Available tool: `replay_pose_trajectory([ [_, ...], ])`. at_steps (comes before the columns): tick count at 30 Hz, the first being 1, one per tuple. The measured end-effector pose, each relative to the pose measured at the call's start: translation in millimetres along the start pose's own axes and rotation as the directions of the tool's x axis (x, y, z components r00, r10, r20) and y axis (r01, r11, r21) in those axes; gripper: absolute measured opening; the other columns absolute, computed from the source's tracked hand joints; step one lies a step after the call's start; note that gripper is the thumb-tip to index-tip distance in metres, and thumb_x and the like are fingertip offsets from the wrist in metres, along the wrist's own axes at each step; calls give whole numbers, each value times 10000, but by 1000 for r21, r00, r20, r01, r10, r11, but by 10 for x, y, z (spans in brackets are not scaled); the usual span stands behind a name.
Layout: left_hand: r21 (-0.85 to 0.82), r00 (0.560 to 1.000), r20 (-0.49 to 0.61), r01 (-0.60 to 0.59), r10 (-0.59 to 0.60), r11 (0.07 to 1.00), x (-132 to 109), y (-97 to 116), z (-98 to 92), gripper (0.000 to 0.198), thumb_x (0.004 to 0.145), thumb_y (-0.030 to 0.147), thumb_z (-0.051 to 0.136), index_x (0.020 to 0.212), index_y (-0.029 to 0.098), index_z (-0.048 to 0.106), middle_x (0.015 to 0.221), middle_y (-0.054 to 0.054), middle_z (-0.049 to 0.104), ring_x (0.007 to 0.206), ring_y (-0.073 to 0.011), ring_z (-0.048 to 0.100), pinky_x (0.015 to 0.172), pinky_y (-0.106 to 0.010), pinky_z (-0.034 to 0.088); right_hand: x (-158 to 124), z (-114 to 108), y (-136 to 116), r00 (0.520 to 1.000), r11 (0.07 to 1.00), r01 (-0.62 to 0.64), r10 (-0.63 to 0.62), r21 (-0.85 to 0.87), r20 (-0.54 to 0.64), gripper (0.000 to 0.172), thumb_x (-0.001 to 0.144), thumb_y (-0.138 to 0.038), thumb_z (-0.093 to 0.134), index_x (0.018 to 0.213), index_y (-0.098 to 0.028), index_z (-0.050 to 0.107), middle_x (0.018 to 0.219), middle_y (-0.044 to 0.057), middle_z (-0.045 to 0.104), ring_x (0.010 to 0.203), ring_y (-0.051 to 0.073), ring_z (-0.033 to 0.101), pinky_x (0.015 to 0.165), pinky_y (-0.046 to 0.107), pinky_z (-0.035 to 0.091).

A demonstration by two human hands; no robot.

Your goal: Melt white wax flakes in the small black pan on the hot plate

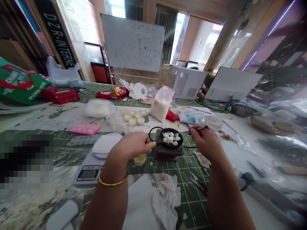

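A small black frying pan (pixel 181 140) rests on a little dark hot plate (pixel 165 155). White lumps (pixel 170 138) lie in the pan. My left hand (pixel 134 143) is closed around the pan's wooden handle (pixel 152 144). From the other side, my right hand (pixel 202 139) pinches a thin blue stick (pixel 185 131), its tip at the pan's rim by the lumps. What the tip looks like is too small to tell. Just below the pan handle stands a small clear cup (pixel 139 160) with yellowish contents.
A kitchen scale (pixel 89 172) and a pink mold (pixel 84 128) are at left. Several small filled cups (pixel 133 121) and a bag of white grains (pixel 160 107) stand behind the pan. Crumpled tissue (pixel 166 198) lies in front, scissors (pixel 198 182) to its right, a power strip (pixel 261 195) further right.
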State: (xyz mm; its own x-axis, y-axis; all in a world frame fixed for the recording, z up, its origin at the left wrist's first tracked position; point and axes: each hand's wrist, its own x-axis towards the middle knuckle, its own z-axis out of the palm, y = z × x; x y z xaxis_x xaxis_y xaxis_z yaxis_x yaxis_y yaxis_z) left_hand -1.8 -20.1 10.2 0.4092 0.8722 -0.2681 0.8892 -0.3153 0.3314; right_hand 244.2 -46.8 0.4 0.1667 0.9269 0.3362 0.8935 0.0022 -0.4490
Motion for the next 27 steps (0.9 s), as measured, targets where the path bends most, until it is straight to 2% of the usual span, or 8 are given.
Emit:
replay_pose_trajectory([
  [3, 1, 1000, -1, 2, -2, 1000, -19, 10, -13, 271, 654, 385, 487, 795, 185, 602, 717, -28, 608, 608, -153, 534, 466, -248, 293, -21, -14, -6, 998, 999, 22, -20, -37, 60, 343, 786, -391, 397, 754, -167, 655, 749, 75, 657, 690, 196, 580, 598, 282, 383],
  [8, 14, 1000, 0, 0, 1, 1000, -20, 6, -9, 240, 654, 347, 487, 792, 192, 606, 726, -22, 614, 614, -151, 533, 473, -251, 295, -52, 3, -46, 997, 990, 39, -48, 135, 66, 333, 792, -399, 411, 824, -171, 651, 801, 59, 664, 716, 179, 588, 632, 275, 407],
  [12, 15, 1000, -8, -9, 10, 1000, -16, -7, -2, 255, 652, 371, 495, 795, 195, 611, 747, -22, 621, 638, -154, 535, 491, -249, 305, -64, -1, -65, 990, 988, 59, -76, 140, 121, 313, 790, -393, 422, 785, -183, 654, 807, 40, 662, 702, 169, 585, 639, 275, 409],
  [16, 20, 1000, -11, -15, 15, 1000, -11, -10, 5, 245, 655, 347, 490, 799, 192, 614, 755, -22, 626, 632, -146, 533, 491, -246, 297, -73, -9, -61, 997, 985, 45, -54, 168, 49, 341, 794, -403, 413, 818, -166, 656, 828, 55, 660, 698, 167, 584, 634, 272, 412],
  [21, 25, 1000, -15, -14, 15, 1000, 1, -7, 12, 234, 658, 351, 492, 777, 195, 619, 744, -22, 625, 643, -152, 540, 489, -243, 293, -87, 3, -96, 990, 992, 93, -102, 89, 98, 330, 791, -391, 411, 770, -170, 655, 746, 51, 659, 660, 168, 573, 616, 274, 395],
  [27, 29, 1000, -6, -23, 23, 999, 2, -13, 10, 234, 666, 359, 492, 761, 191, 623, 718, -26, 611, 631, -151, 539, 491, -246, 284, -75, 30, -86, 994, 990, 105, -108, 96, 22, 342, 801, -399, 394, 805, -169, 647, 819, 58, 661, 677, 166, 578, 619, 267, 391],
])
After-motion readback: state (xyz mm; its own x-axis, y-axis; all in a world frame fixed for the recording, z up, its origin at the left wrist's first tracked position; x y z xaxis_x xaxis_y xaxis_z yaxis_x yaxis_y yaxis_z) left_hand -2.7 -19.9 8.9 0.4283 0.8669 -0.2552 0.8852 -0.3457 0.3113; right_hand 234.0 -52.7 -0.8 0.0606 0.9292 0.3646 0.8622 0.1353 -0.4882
